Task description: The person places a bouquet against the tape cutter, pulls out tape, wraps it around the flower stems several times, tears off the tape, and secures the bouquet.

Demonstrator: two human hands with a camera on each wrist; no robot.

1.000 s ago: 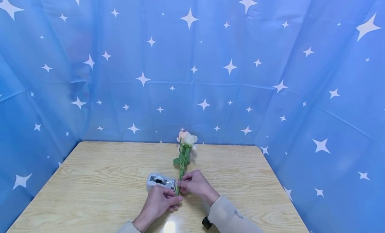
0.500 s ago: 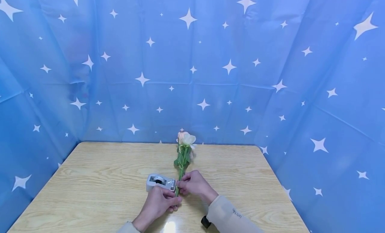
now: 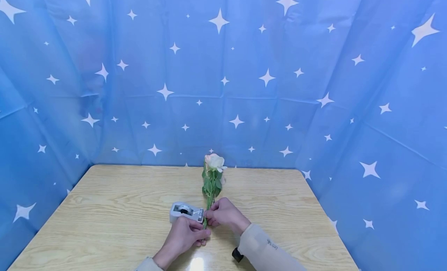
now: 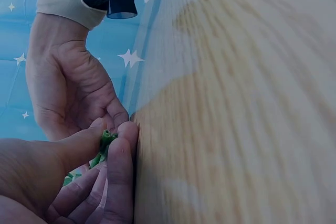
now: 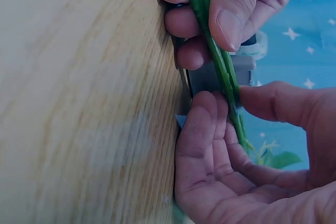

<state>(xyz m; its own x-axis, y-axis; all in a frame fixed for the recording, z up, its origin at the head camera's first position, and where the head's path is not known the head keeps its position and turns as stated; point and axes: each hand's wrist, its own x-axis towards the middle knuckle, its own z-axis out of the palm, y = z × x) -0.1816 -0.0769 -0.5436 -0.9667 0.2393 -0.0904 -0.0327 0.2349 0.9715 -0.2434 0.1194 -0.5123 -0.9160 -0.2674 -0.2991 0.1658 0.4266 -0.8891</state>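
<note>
A bunch of flowers (image 3: 214, 162) with pale pink and white blooms and green leaves lies away from me on the table. My left hand (image 3: 183, 237) pinches the cut ends of its green stems (image 5: 223, 74) between thumb and fingers. Just above it, my right hand (image 3: 226, 215) pinches the same stems, thumb on one side and curled fingers on the other. A small bluish, see-through scrap (image 5: 181, 120) shows by the right fingertips, perhaps tape. Touching or very near the stems on the left stands a white tape dispenser (image 3: 174, 212) with a roll in it.
The wooden table (image 3: 122, 209) spreads on both sides of the hands. A blue curtain with white stars (image 3: 223, 69) hangs behind it and along both sides. A black wrist device (image 3: 237, 255) sits under the right sleeve.
The blooms have swung slightly left and the bunch has turned, so the leaves lie differently. My right hand and forearm have shifted a little left; the left hand stays nearly in place.
</note>
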